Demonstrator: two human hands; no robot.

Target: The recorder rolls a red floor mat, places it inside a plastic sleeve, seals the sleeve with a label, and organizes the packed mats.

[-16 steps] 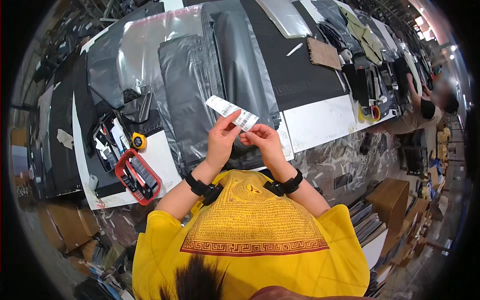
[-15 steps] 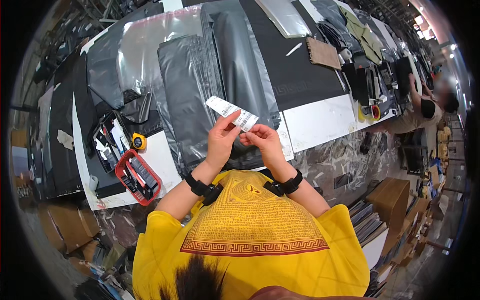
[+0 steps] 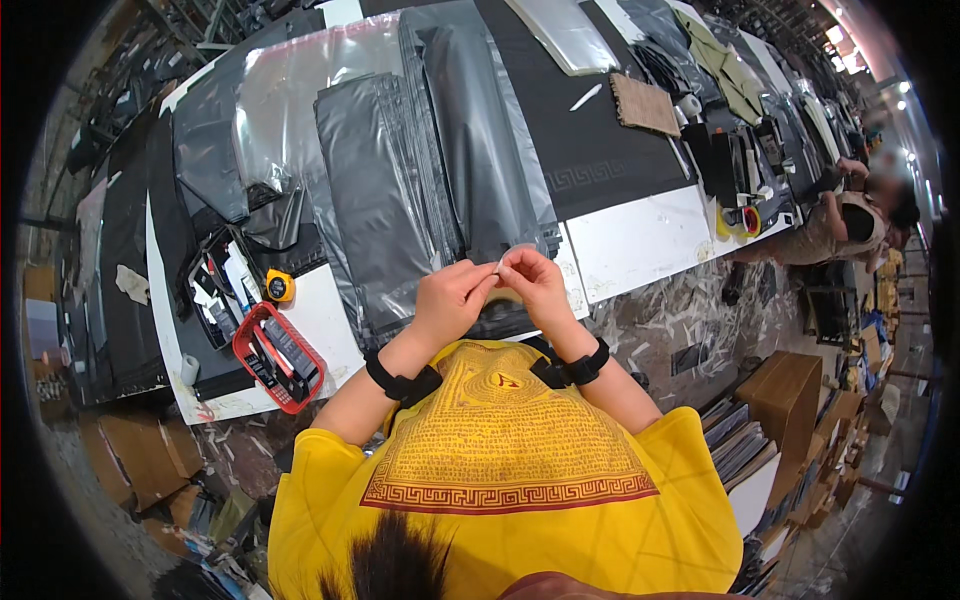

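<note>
My left hand and my right hand meet in front of my chest, above the near end of the plastic bags. Both are closed, thumbs and fingertips pinched together at a small pale edge. Just below the fingertips shows a bit of pale strip, in keeping with the printed label strip seen earlier; its printed face is hidden now. Beneath and beyond the hands lies a stack of dark grey plastic bags, with a shiny dark bag beside it to the right.
To the left stand a red basket of small packets and a yellow tape measure. A brown textured pad and a white knife-like tool lie far right of the bags. Another person is at the right end of the table.
The label strip, held out flat with its print showing, has turned largely out of sight. My fingertips have come together around it. At the far right, the other person's arms have shifted.
</note>
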